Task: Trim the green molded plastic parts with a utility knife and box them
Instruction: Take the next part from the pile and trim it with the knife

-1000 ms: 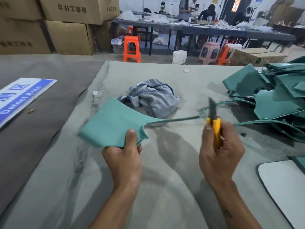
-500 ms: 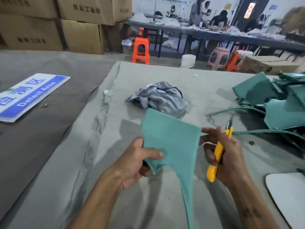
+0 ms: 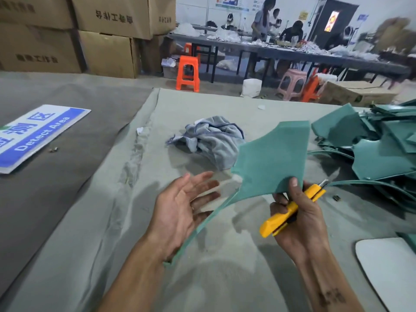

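The part (image 3: 273,158) and knife (image 3: 290,212) are pinched by the right hand (image 3: 299,224); the slack, empty left hand (image 3: 180,212) is best kept off the blade, at 2 o'clock.

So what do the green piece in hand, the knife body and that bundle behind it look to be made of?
Green part: likely molded plastic, matte and finely textured; it holds its shape and trails a thin strip.
Utility knife: glossy yellow body, probably hard plastic; dark tip, material unclear.
Bundle: soft grey-blue cloth, crumpled in folds, looks like towelling.
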A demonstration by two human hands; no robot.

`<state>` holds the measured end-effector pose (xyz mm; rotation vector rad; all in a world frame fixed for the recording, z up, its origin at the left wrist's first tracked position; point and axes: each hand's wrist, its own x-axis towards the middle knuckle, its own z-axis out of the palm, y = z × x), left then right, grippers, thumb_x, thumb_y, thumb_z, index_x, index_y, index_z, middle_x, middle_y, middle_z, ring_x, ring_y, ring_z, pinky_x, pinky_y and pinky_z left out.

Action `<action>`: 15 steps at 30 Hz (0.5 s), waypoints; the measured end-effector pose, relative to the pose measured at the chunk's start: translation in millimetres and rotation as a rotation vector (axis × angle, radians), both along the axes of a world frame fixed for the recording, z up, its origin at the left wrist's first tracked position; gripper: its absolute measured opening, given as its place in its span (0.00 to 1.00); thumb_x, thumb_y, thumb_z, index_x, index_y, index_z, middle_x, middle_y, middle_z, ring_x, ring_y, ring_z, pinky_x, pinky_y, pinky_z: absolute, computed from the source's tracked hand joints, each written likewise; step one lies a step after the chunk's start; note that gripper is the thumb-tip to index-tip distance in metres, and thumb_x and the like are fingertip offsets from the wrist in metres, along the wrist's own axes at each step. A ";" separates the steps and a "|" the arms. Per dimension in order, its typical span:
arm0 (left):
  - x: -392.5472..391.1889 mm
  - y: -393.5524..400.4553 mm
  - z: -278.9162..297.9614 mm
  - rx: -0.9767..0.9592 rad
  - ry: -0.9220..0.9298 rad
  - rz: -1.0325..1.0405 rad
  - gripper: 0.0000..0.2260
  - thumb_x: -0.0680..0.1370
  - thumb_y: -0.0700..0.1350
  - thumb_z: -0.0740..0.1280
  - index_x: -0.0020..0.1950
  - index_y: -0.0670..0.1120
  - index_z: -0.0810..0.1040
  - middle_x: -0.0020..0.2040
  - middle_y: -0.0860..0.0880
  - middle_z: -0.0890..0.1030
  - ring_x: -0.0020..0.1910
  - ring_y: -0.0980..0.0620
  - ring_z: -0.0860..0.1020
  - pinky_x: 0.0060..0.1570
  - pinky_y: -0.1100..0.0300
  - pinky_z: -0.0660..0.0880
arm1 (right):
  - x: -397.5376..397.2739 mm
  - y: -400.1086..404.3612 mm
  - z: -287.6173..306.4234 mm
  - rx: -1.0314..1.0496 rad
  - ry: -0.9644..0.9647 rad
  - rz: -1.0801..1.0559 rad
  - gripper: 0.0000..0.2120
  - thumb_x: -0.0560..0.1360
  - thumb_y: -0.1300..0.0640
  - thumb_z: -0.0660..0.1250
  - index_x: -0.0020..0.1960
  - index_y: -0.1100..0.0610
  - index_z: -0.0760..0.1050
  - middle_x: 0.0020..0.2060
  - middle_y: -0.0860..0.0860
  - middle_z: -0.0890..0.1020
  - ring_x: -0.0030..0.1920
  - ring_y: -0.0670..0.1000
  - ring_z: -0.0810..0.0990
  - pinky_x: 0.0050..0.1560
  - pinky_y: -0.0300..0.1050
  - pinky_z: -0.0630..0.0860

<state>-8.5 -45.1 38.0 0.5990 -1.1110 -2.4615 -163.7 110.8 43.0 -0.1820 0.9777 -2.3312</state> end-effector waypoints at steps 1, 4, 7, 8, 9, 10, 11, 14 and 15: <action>-1.9 -0.2 -2.2 0.016 -0.047 0.033 0.24 0.76 0.56 0.62 0.66 0.43 0.81 0.65 0.40 0.81 0.62 0.40 0.79 0.63 0.43 0.72 | 0.6 -0.2 0.5 -0.030 -0.033 0.022 0.13 0.73 0.58 0.70 0.32 0.45 0.80 0.37 0.42 0.80 0.29 0.44 0.73 0.25 0.34 0.69; -0.7 -4.6 -4.3 0.028 0.023 0.091 0.23 0.76 0.53 0.64 0.66 0.43 0.79 0.65 0.42 0.82 0.66 0.39 0.79 0.70 0.38 0.68 | -0.1 -0.5 -4.3 -0.087 -0.118 0.074 0.13 0.73 0.63 0.69 0.34 0.47 0.79 0.39 0.45 0.81 0.33 0.48 0.75 0.27 0.36 0.70; 7.4 -8.0 -3.5 -0.198 0.065 -0.052 0.24 0.74 0.53 0.69 0.69 0.49 0.79 0.68 0.49 0.80 0.68 0.47 0.78 0.65 0.37 0.75 | -2.2 0.0 -8.6 -0.063 -0.094 0.122 0.14 0.68 0.68 0.67 0.36 0.49 0.77 0.45 0.51 0.82 0.36 0.51 0.80 0.28 0.38 0.71; 8.9 -7.3 -5.5 -0.226 0.032 -0.120 0.26 0.72 0.54 0.72 0.69 0.50 0.79 0.69 0.49 0.79 0.68 0.47 0.78 0.61 0.38 0.78 | -1.4 0.0 -9.0 -0.056 -0.051 0.155 0.12 0.67 0.67 0.68 0.37 0.50 0.77 0.48 0.53 0.83 0.39 0.52 0.82 0.31 0.39 0.73; 9.0 -4.4 -7.5 -0.209 0.003 -0.186 0.28 0.69 0.53 0.74 0.70 0.49 0.79 0.69 0.48 0.79 0.66 0.44 0.79 0.58 0.39 0.79 | -1.2 0.6 -9.8 -0.063 0.006 0.194 0.09 0.68 0.65 0.69 0.39 0.51 0.77 0.51 0.53 0.85 0.42 0.53 0.83 0.35 0.41 0.76; 8.3 -0.6 -8.5 -0.181 -0.007 -0.255 0.31 0.68 0.52 0.75 0.71 0.48 0.78 0.69 0.46 0.80 0.65 0.41 0.80 0.57 0.40 0.80 | -2.4 0.4 -11.9 -0.085 0.042 0.234 0.05 0.71 0.61 0.69 0.40 0.52 0.75 0.52 0.53 0.85 0.45 0.54 0.84 0.41 0.44 0.79; 7.5 4.3 -8.7 -0.173 -0.004 -0.316 0.31 0.69 0.52 0.75 0.71 0.47 0.76 0.68 0.44 0.80 0.63 0.38 0.81 0.55 0.41 0.81 | -2.5 1.3 -11.5 -0.128 0.038 0.266 0.07 0.78 0.57 0.64 0.41 0.53 0.73 0.51 0.53 0.85 0.47 0.55 0.84 0.45 0.47 0.81; 8.5 12.2 -4.1 -0.250 0.001 -0.458 0.22 0.75 0.52 0.72 0.65 0.42 0.81 0.60 0.37 0.83 0.55 0.35 0.83 0.45 0.50 0.82 | -4.6 1.8 -15.5 -0.146 0.041 0.285 0.21 0.85 0.53 0.49 0.39 0.55 0.74 0.44 0.56 0.82 0.43 0.56 0.81 0.46 0.51 0.80; 9.8 12.9 -3.4 -0.261 -0.012 -0.508 0.22 0.76 0.52 0.72 0.63 0.39 0.80 0.57 0.33 0.83 0.51 0.35 0.84 0.42 0.52 0.82 | -3.8 -0.2 -13.5 -0.080 0.089 0.281 0.15 0.81 0.54 0.57 0.38 0.55 0.74 0.42 0.57 0.81 0.40 0.56 0.78 0.43 0.49 0.77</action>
